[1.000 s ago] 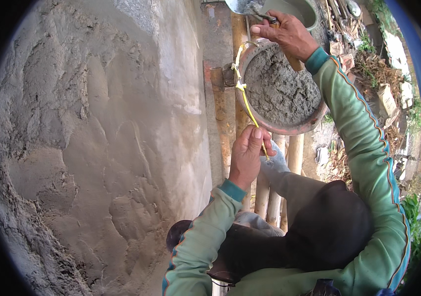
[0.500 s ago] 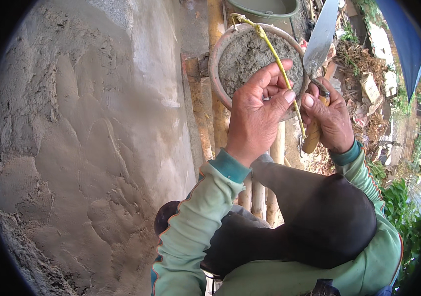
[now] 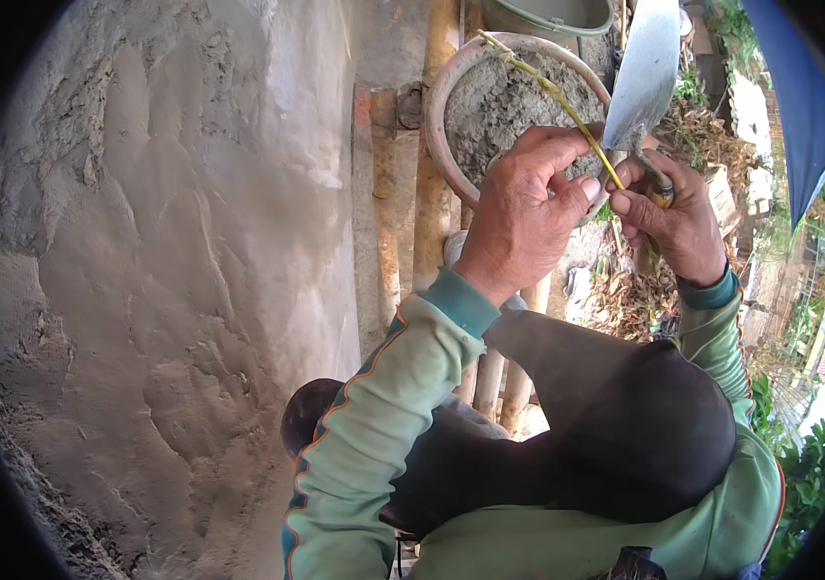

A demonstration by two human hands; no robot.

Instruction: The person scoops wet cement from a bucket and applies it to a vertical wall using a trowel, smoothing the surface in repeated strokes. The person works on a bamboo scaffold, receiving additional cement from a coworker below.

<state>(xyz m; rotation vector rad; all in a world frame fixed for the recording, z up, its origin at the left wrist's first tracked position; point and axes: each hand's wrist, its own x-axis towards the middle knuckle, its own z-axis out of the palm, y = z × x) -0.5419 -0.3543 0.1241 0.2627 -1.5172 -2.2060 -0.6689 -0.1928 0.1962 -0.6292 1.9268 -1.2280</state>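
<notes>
A thin yellow-green twig [image 3: 546, 87] slants between my hands, its upper end over a round bucket of wet mortar [image 3: 490, 116]. My left hand [image 3: 528, 213] is closed, with its index finger and thumb at the twig's lower half. The twig's bottom end is pinched by the thumb and finger of my right hand [image 3: 680, 220]. That same hand grips a trowel [image 3: 644, 72], its metal blade pointing up and away from me. Most of the trowel's handle is hidden behind the right fingers.
Wet, unevenly spread plaster covers the wall [image 3: 171, 261] on my left. Bamboo poles [image 3: 432, 217] run beneath the bucket and past my bent knee [image 3: 644, 416]. A second bucket [image 3: 557, 17] stands beyond. Dry leaves and debris [image 3: 644, 300] and a blue tarp [image 3: 799, 106] lie to the right.
My right hand has come up, taking the trowel slightly higher, and now pinches the twig's lower end. The left hand has shifted a little right with the twig, which leans more.
</notes>
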